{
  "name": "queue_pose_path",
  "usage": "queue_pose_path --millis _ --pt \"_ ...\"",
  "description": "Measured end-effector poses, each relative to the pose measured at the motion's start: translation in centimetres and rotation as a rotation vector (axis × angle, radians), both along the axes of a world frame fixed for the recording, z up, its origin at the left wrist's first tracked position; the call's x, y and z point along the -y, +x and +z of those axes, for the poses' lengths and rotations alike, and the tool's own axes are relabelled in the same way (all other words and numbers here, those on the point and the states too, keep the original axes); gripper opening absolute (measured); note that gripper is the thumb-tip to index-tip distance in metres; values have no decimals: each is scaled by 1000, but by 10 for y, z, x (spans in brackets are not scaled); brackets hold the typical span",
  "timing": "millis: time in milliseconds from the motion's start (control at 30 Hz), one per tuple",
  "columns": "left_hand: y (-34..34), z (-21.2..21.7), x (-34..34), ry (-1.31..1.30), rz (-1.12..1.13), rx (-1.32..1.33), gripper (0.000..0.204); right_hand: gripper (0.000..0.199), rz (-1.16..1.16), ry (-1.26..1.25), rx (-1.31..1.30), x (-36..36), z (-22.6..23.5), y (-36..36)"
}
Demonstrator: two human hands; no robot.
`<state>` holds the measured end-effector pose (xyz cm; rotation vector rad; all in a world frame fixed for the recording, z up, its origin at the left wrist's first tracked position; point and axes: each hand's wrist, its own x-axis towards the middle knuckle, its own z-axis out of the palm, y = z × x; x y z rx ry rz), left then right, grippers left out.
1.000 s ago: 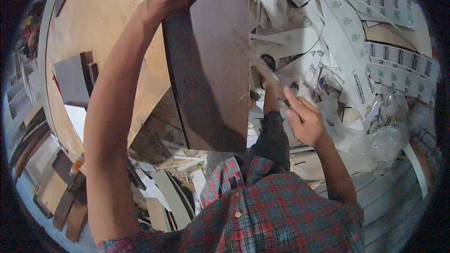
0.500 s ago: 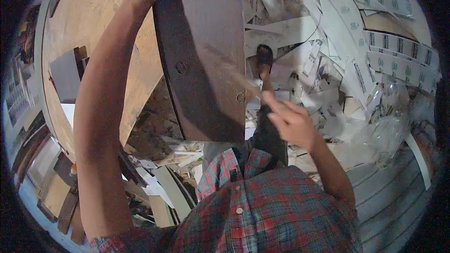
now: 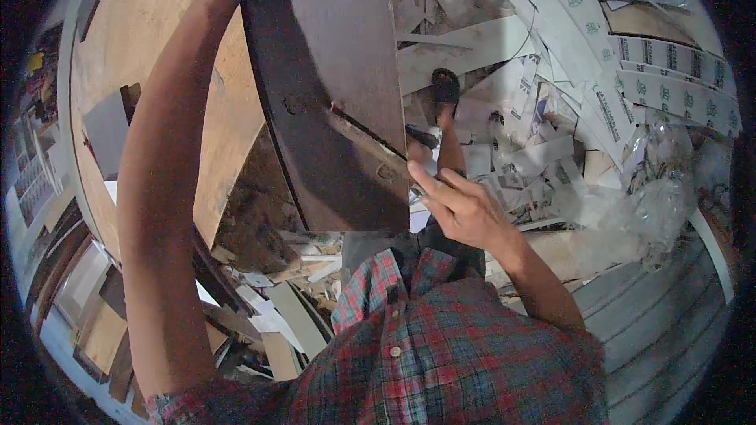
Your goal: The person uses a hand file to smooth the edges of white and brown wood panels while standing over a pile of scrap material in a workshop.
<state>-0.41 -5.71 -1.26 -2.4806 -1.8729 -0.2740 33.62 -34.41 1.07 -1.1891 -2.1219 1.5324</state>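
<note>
This is looking like a woodworking or board-cutting workshop, rough and cluttered. A large round plywood sheet is leaning at the left, with a dark square panel lying against it. Pale offcut strips and curved board scraps are littering the floor in heaps, mixed with long printed laminate strips spreading toward the upper right. Crumpled clear plastic wrap is lying among them. Sawdust and wood chips are piling up beneath the plywood, and more cut boards are stacking loosely at the lower left.
</note>
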Motion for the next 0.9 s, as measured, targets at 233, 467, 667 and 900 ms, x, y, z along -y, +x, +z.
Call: queue_pose_path --millis 233,467,667,900 --pt "-2 2 -1 10 -32 1 59 58 -67 0 -47 22 -11 2" --pt "2 5 7 -4 -2 -5 58 58 -40 -56 -33 29 -3 28" --pt "-23 -2 1 116 -138 -24 54 50 -108 -127 -18 28 2 28" --pt "58 -3 184 -212 -144 91 73 58 -761 -262 103 30 -9 96"
